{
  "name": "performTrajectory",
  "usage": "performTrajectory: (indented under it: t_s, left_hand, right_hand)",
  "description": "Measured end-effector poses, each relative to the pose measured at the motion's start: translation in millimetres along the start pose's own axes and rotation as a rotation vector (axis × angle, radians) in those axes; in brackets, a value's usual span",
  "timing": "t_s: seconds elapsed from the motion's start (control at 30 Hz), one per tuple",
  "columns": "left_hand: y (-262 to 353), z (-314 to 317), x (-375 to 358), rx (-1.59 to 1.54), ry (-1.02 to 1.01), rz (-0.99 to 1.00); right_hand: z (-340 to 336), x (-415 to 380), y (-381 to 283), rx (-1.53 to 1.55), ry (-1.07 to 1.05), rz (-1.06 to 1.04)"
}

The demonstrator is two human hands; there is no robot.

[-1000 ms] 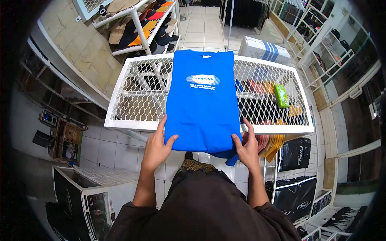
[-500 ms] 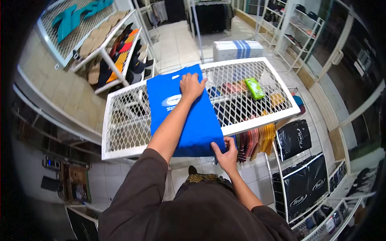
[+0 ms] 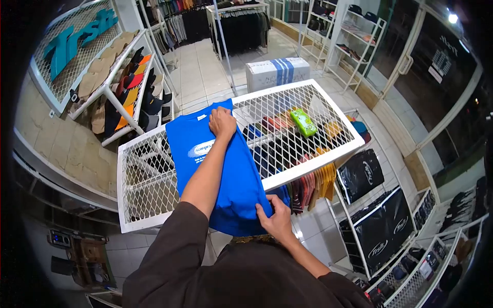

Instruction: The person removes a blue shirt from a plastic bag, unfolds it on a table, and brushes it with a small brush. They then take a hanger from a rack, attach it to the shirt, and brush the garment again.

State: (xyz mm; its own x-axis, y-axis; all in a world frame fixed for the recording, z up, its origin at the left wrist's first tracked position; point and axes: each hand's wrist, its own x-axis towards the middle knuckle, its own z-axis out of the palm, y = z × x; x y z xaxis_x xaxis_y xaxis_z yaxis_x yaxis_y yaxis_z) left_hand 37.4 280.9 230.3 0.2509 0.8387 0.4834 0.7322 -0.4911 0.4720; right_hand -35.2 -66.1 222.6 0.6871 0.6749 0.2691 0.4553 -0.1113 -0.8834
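Observation:
A folded blue T-shirt (image 3: 233, 177) with a white print lies across the white mesh rack top (image 3: 146, 190), and its lower end hangs over the front edge. My left hand (image 3: 222, 123) is at the upper right of the shirt, near the collar, its fingers curled onto the fabric. Down at the lower right corner, my right hand (image 3: 277, 219) pinches the shirt's edge between thumb and fingers. The folds beneath the shirt are hidden.
A bright green pack (image 3: 304, 122) lies on the mesh to the right. Hanging clothes (image 3: 313, 179) show under the rack. Behind it stands a white box with blue stripes (image 3: 277, 73). Caps fill a shelf (image 3: 131, 95) at left; black bags (image 3: 382, 228) hang at right.
The view has shifted, so the rack appears further left and lower. My left hand's fingers are more curled, and the shirt's lower part bulges and hangs further over the front edge.

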Motion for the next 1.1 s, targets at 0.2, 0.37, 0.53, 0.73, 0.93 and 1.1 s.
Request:
performTrajectory:
  t_s: [0.2, 0.37, 0.53, 0.73, 0.93, 1.1]
  left_hand:
    - [-55.3, -40.7, 26.5, -0.694, -0.018, -0.194]
    - [-134.0, -65.1, 11.2, -1.182, -0.087, -0.367]
    - [-133.0, -75.0, -0.6, -1.497, -0.157, -0.481]
    - [-141.0, -61.2, 1.4, -1.563, -0.198, -0.458]
    - [-134.0, -86.9, -3.0, -0.912, 0.006, -0.319]
    - [-151.5, -92.8, -13.4, 0.131, 0.216, -0.27]
  right_hand:
    - [19.6, 10.8, -54.3, -0.007, -0.207, -0.367]
    - [25.8, 58.4, -84.0, 0.147, -0.808, -0.268]
    - [74.0, 181.8, -60.8, 0.145, -0.361, -0.169]
    - [164.6, 298.5, -1.0, 0.111, -0.345, -0.249]
    - [162.3, 309.5, -3.2, 0.375, -0.307, -0.162]
    - [140.3, 311.8, -33.8, 0.456, -0.27, -0.098]
